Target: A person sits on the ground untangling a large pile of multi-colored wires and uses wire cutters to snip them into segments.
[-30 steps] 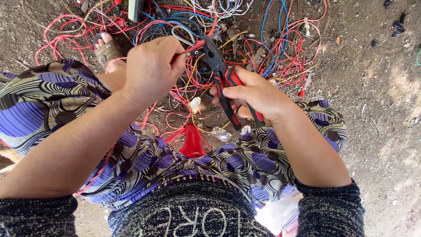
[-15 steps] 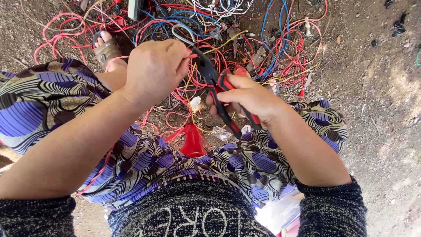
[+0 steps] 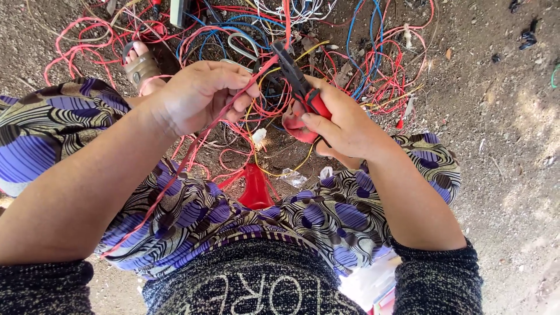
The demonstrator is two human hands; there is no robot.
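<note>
Fingers of my left hand (image 3: 201, 96) pinch a thin red insulated wire (image 3: 192, 146) that trails down over my lap. My right hand (image 3: 341, 125) grips red-handled black metal pliers (image 3: 297, 81), their tip at the wire's upper end, above tangled wires (image 3: 373, 64) on the dirt.

Bare dirt ground (image 3: 501, 116) under tangled wires (image 3: 373, 64)

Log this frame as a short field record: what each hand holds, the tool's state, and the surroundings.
left hand: pinches a red wire that runs down across the lap
right hand: grips red-handled pliers
pliers jaws: closed on the red wire's upper end
ground: dirt strewn with a tangle of red, blue, yellow and white wires
other: sandalled foot upper left; patterned purple skirt
</note>
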